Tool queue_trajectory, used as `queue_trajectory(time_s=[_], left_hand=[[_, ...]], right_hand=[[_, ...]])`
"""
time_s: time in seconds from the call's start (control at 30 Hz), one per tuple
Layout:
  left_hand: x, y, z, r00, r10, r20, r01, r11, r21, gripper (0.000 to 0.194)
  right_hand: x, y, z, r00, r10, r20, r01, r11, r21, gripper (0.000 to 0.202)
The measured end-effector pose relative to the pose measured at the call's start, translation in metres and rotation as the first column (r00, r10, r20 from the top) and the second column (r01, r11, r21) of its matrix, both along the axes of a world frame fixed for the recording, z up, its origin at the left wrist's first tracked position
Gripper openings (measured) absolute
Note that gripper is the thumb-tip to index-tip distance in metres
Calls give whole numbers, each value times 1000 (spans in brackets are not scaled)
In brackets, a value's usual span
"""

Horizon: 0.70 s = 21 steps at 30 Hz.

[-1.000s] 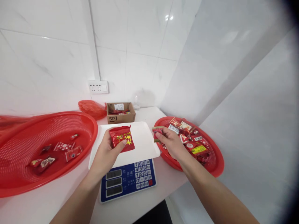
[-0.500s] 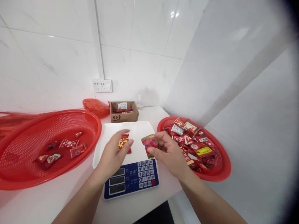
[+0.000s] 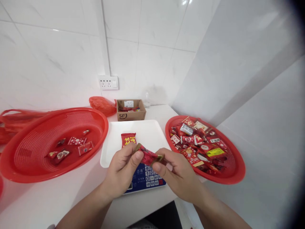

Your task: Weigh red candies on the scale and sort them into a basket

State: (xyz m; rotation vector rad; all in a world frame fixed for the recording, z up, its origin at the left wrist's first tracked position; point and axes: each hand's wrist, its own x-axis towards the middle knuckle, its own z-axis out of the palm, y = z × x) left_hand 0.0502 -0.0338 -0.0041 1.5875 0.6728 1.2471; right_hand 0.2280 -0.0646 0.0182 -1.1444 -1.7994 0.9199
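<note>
A red packet with gold ends (image 3: pixel 148 156) is held between both hands above the front of the scale (image 3: pixel 152 128). My left hand (image 3: pixel 124 165) pinches its left end with thumb and fingers. My right hand (image 3: pixel 177 170) grips the right end, and the fingers partly cover it. Another red packet with yellow characters (image 3: pixel 128 139) lies flat on the white pan, just behind my left hand. The hands hide part of the scale's blue panel and its displays.
On the left stands a large red basket (image 3: pixel 100 140) with several packets. A fuller red basket (image 3: pixel 239 168) is at the right. Behind the scale are a small cardboard box (image 3: pixel 131 116) with packets and a red plastic bag (image 3: pixel 103 106).
My left hand has left the packet with yellow characters, which now lies on the pan, and has taken hold of the gold-ended packet. My right hand has turned that packet and still holds it.
</note>
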Motion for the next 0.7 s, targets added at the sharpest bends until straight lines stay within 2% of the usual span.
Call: queue_trajectory(time_s=[0.1, 0.23, 0.37, 0.53, 0.6, 0.7], left_hand=[[-1, -2, -1, 996, -82, 19, 83, 996, -40, 38], [-2, 0, -3, 984, -178, 32, 180, 982, -64, 42], [-1, 0, -2, 985, -169, 42, 171, 985, -38, 42], [1, -4, 1, 995, -98, 8, 98, 995, 31, 44], [2, -5, -1, 997, -83, 6, 83, 996, 13, 44], [1, -5, -3, 996, -91, 6, 91, 992, -83, 47]], right_hand=[[-2, -3, 5, 999, 4, 46, -6, 999, 39, 27], [-4, -6, 9, 998, 49, 43, -50, 999, 16, 26], [-5, -7, 9, 997, 70, 27, -70, 998, 3, 25], [-7, -7, 9, 997, 79, -12, -79, 997, -8, 22], [-7, -8, 9, 997, 74, -16, -74, 997, -3, 22], [-6, -8, 9, 999, 53, 15, -53, 999, 6, 26]])
